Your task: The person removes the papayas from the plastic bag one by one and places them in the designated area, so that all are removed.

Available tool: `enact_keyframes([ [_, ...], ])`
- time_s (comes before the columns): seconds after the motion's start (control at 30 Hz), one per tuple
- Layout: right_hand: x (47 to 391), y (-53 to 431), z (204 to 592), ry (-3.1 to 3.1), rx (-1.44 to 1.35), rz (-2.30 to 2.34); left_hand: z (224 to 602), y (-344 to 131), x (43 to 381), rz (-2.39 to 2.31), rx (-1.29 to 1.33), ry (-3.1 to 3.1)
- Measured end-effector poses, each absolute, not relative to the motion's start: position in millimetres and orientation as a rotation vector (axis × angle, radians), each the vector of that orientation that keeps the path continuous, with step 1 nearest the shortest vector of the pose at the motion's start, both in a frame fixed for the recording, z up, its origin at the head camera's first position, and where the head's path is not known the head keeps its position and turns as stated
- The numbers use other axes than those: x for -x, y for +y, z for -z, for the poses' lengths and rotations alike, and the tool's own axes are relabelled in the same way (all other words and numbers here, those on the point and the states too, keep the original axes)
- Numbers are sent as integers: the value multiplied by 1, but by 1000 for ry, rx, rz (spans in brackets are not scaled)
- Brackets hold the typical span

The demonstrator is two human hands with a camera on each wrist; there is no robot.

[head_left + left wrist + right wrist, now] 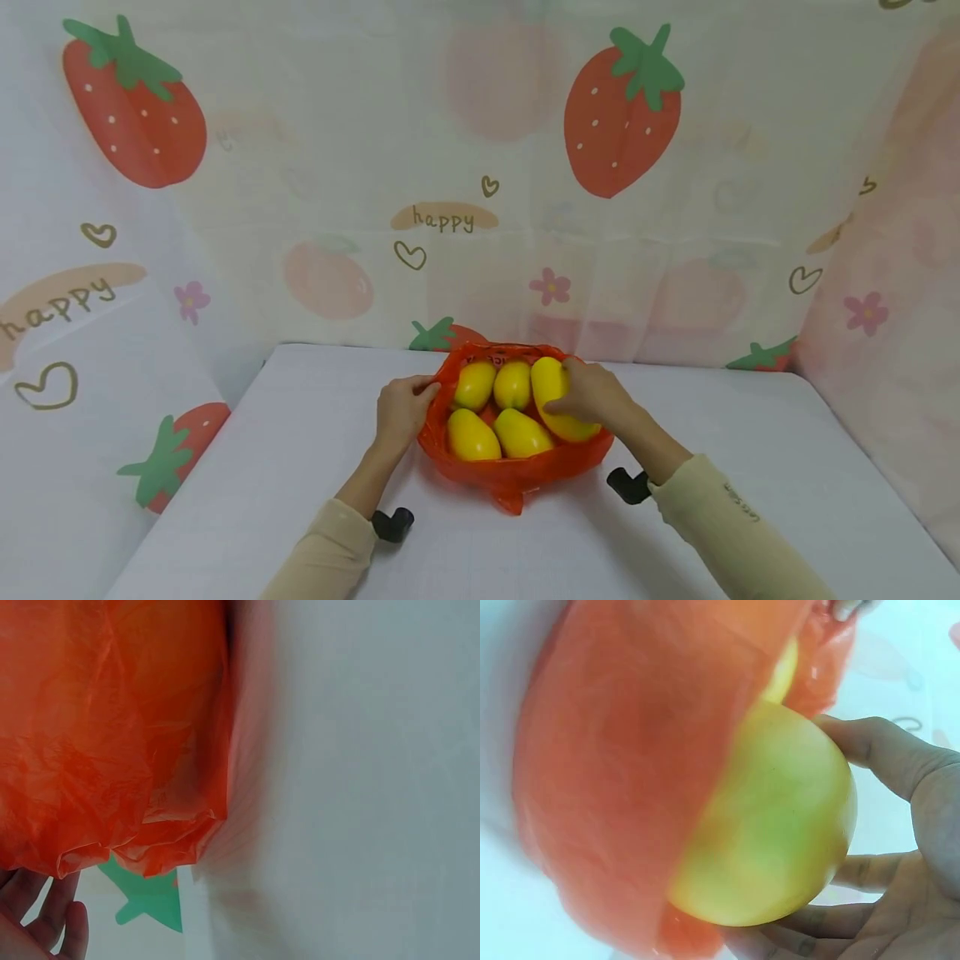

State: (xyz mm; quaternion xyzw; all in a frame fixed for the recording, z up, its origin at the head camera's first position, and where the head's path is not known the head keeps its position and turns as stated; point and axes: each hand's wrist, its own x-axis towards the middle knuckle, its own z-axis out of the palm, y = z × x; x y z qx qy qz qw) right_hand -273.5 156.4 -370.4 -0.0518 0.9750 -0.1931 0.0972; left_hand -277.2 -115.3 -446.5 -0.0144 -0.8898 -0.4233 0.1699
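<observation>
from my remote seat, i see the right hand grasping a smooth yellow mango-shaped fruit at the right side of the bag's mouth; the right wrist view has thumb and fingers curved round it, with red film covering part of its side. the left hand pinches the left rim of a thin, crinkled, translucent red plastic bag that stands open on a white-covered table. four more yellow fruits sit inside: two at the back, the left and the right, and two in front, the left and the right.

what worries me most is the right rim: only the left one is held, so if the gripped fruit catches the film, the wall could fold, drag or tear. the fruit's skin looks slick, and i judge it could squirt from the fingers if they squeeze unevenly. a knock against its neighbours could set them rolling, because their rounded sides give little footing. should the left pinch slacken, i'd expect the soft mouth to sag inward over the fruits. i cannot tell how firmly either hand presses.
</observation>
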Motion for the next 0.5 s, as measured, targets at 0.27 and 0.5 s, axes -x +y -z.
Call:
enact_keyframes([
  [0.27, 273, 166, 352, 2893, 217, 619, 445, -117, 278, 1202, 43, -2565],
  [0.5, 271, 172, 339, 2877, 204, 634, 447, -118, 276, 1216, 32, -2565],
])
